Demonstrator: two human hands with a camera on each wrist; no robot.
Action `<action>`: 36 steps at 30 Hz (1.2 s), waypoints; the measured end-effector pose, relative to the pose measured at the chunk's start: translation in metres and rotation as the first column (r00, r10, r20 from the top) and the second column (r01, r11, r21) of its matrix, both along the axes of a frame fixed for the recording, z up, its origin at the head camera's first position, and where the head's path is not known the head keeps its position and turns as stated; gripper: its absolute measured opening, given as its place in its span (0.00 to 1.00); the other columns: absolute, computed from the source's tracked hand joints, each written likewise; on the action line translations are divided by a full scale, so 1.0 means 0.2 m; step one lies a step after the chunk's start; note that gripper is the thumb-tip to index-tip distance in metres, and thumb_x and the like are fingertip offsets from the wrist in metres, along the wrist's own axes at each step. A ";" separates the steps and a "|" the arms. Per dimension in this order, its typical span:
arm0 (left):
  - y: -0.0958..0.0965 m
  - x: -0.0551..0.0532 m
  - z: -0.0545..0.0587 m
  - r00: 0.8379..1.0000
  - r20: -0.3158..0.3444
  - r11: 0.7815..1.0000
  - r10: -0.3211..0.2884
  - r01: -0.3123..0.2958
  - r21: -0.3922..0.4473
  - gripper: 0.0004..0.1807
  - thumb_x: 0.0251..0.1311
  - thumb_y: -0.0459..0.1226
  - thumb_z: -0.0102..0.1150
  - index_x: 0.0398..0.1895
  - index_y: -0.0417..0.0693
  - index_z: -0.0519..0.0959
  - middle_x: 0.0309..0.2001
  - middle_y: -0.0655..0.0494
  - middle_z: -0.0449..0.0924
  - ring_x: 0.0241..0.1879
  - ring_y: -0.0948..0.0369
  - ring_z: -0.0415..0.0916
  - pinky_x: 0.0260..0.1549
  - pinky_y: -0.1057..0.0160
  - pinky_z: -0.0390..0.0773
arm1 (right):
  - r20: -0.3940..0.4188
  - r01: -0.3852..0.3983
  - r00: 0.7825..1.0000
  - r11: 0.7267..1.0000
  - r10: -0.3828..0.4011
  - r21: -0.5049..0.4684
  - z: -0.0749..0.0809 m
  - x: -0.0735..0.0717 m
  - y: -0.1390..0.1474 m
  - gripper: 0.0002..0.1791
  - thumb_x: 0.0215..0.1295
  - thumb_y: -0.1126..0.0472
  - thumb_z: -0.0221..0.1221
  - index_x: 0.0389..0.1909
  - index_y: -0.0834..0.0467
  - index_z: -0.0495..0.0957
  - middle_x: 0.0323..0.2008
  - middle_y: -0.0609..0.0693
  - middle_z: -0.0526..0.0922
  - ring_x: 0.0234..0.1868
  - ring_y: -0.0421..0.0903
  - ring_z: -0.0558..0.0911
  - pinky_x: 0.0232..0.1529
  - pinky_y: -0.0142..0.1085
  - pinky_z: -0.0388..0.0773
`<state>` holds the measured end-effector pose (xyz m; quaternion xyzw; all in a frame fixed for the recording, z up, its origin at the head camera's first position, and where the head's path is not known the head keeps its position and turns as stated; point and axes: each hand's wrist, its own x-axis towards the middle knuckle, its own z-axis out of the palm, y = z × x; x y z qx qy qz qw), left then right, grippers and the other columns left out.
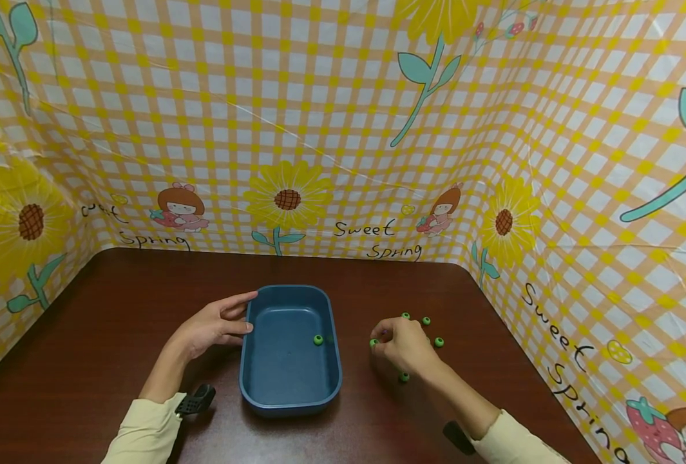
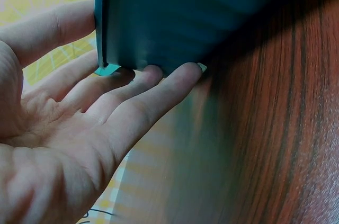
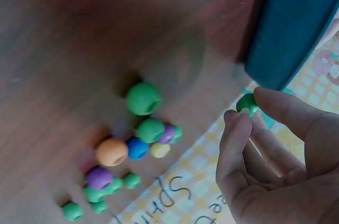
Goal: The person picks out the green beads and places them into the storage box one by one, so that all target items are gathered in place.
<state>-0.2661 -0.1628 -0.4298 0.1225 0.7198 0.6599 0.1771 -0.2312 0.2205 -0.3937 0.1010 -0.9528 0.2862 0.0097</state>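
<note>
A blue rectangular bin (image 1: pixel 289 386) stands on the dark wooden table, with one green bead (image 1: pixel 318 339) inside near its right wall. My left hand (image 1: pixel 218 325) touches the bin's left side, fingers fairly straight along the wall and thumb at the rim. To the right of the bin, my right hand (image 1: pixel 403 348) pinches a green bead (image 3: pixel 246 102) between thumb and fingertips. Under and around that hand lie loose beads: several green ones, an orange bead (image 3: pixel 112 152), a blue bead (image 3: pixel 137 148), a yellow bead (image 3: pixel 160 150) and purple beads (image 3: pixel 99 178). In the head view the right hand hides most of them.
The brown table (image 1: pixel 169 277) is bordered at the back and sides by a checked cloth (image 1: pixel 343 142) printed with sunflowers. A green bead (image 1: pixel 438 342) lies right of the right hand, and another green bead (image 1: pixel 404 377) lies just in front of it.
</note>
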 end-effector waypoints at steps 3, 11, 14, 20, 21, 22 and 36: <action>0.01 0.00 0.00 1.000 0.004 1.000 0.001 -0.001 0.003 0.40 0.67 0.28 0.60 0.80 0.42 0.55 0.76 0.33 0.56 0.63 0.36 0.74 0.50 0.46 0.84 | 0.006 -0.006 1.000 1.000 0.006 -0.025 0.02 -0.01 -0.03 0.05 0.57 0.67 0.70 0.33 0.54 0.87 0.28 0.46 0.87 0.29 0.41 0.82 0.29 0.36 0.80; 0.01 0.00 -0.01 1.000 0.001 1.000 0.002 -0.002 -0.002 0.40 0.67 0.28 0.60 0.80 0.42 0.55 0.76 0.32 0.57 0.64 0.36 0.74 0.51 0.46 0.84 | -0.040 -0.077 0.996 0.995 0.075 -0.060 0.08 -0.04 -0.12 0.05 0.59 0.66 0.69 0.36 0.54 0.87 0.31 0.45 0.88 0.34 0.41 0.83 0.33 0.36 0.81; 0.01 0.00 0.00 1.000 0.003 1.000 0.001 -0.001 0.001 0.40 0.67 0.28 0.60 0.80 0.42 0.55 0.76 0.32 0.57 0.64 0.36 0.73 0.51 0.45 0.84 | -0.064 -0.102 0.993 0.993 0.098 -0.061 0.10 -0.04 -0.16 0.05 0.59 0.66 0.69 0.36 0.55 0.88 0.31 0.45 0.88 0.34 0.41 0.83 0.33 0.36 0.81; 0.00 0.00 -0.01 1.000 0.004 1.000 0.005 -0.005 -0.007 0.40 0.68 0.29 0.60 0.80 0.43 0.55 0.76 0.33 0.57 0.64 0.36 0.74 0.51 0.46 0.84 | -0.085 -0.149 0.986 0.987 0.144 -0.054 0.14 -0.04 -0.24 0.06 0.61 0.65 0.68 0.38 0.58 0.87 0.32 0.46 0.88 0.34 0.42 0.83 0.33 0.36 0.81; 0.00 0.00 -0.01 1.000 0.005 1.000 0.004 -0.004 -0.007 0.40 0.68 0.29 0.60 0.80 0.43 0.55 0.76 0.33 0.57 0.64 0.36 0.74 0.51 0.46 0.84 | -0.087 -0.160 0.984 0.986 0.155 -0.055 0.14 -0.04 -0.25 0.06 0.61 0.65 0.68 0.38 0.58 0.87 0.32 0.46 0.88 0.34 0.42 0.83 0.33 0.35 0.81; 0.00 0.00 -0.01 1.000 0.005 1.000 0.003 -0.003 -0.007 0.40 0.68 0.29 0.59 0.80 0.43 0.55 0.76 0.33 0.57 0.64 0.36 0.74 0.51 0.46 0.84 | -0.088 -0.169 0.983 0.984 0.164 -0.053 0.15 -0.04 -0.27 0.06 0.61 0.65 0.68 0.38 0.59 0.87 0.32 0.47 0.88 0.34 0.41 0.83 0.34 0.35 0.81; -0.01 -0.01 -0.02 1.000 -0.005 1.000 -0.011 0.011 -0.002 0.41 0.67 0.31 0.62 0.80 0.44 0.55 0.77 0.34 0.56 0.65 0.37 0.73 0.51 0.46 0.84 | -0.075 -0.201 0.978 0.974 0.194 -0.102 0.17 -0.02 -0.40 0.04 0.62 0.63 0.69 0.37 0.57 0.87 0.31 0.47 0.88 0.34 0.42 0.86 0.32 0.33 0.82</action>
